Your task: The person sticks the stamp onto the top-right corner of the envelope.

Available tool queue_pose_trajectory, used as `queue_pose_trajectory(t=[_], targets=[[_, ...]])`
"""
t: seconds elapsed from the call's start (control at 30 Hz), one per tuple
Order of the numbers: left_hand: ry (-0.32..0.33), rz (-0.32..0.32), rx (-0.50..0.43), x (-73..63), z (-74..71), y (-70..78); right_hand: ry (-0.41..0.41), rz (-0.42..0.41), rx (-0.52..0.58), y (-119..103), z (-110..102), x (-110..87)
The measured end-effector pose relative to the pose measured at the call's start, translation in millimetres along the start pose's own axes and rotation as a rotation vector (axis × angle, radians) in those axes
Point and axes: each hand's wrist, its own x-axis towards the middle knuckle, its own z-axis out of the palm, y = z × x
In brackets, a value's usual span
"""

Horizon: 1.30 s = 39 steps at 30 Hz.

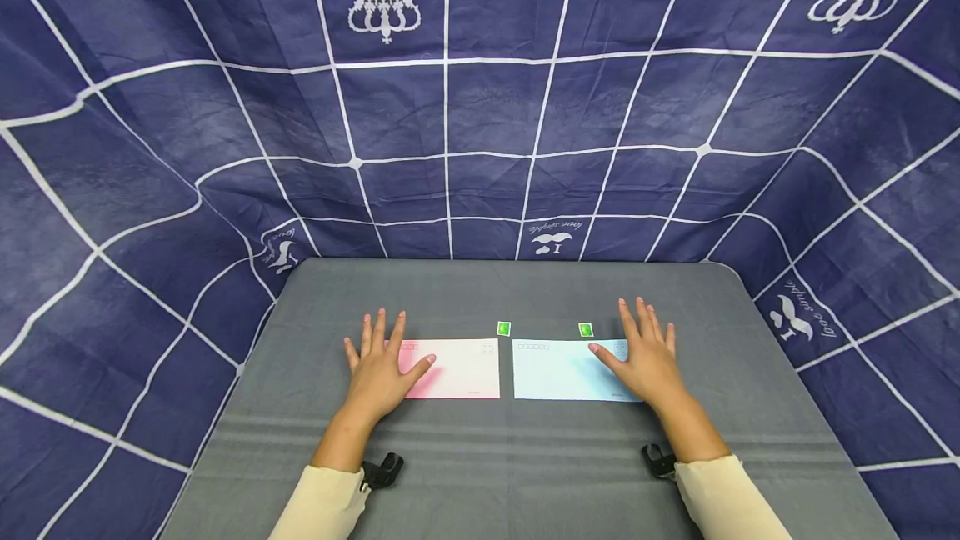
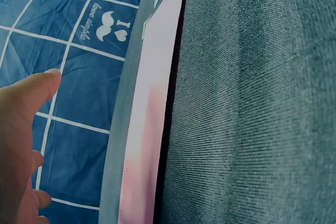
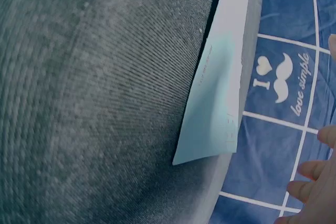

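Note:
Two envelopes lie side by side on the grey table. The pink and white envelope (image 1: 461,369) is on the left, partly covered in the head view by my left hand (image 1: 378,373). That hand has its fingers spread and holds nothing. My right hand (image 1: 648,361), also with spread fingers and nothing in it, is over the right end of the light blue envelope (image 1: 555,373). Just beyond the envelopes are two small green stamps, a left stamp (image 1: 504,328) and a right stamp (image 1: 586,329). In the wrist views, both hands appear raised above the envelopes.
The grey table (image 1: 510,473) has rounded far corners. Dark blue cloth (image 1: 495,107) with white grid lines hangs behind it and at both sides. A black wrist mount (image 1: 384,471) is on the left forearm and another black mount (image 1: 658,461) on the right.

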Motion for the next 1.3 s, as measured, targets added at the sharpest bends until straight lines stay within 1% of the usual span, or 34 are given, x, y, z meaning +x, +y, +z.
queue_pose_trajectory(t=[0.13, 0.27, 0.33, 0.6, 0.8, 0.87, 1.03, 1.3], targets=[[-0.002, 0.002, 0.018, 0.6, 1.1, -0.9, 0.001, -0.02, -0.004, -1.3, 2.1, 0.3], [-0.012, -0.001, 0.03, 0.1, 1.7, -1.4, 0.003, -0.049, 0.02, -4.6, 5.1, 0.2], [-0.006, 0.007, 0.024, -0.3, 2.3, -1.0, 0.011, -0.065, 0.032, -6.5, 6.6, 0.8], [0.025, 0.085, -0.035, -3.2, 4.7, 0.7, 0.043, -0.148, 0.11, -15.8, 11.1, 3.4], [0.004, 0.118, -0.065, -6.8, 8.5, 0.9, 0.06, -0.192, 0.175, -23.8, 16.8, 4.6], [-0.012, 0.117, -0.069, -8.6, 10.0, 1.4, 0.059, -0.202, 0.188, -26.8, 18.1, 5.6], [-0.053, 0.089, -0.075, -13.2, 14.9, 1.3, 0.045, -0.224, 0.196, -33.8, 22.4, 8.7], [-0.047, 0.071, -0.081, -21.9, 16.1, 0.6, 0.053, -0.238, 0.204, -39.2, 29.1, 13.4]])
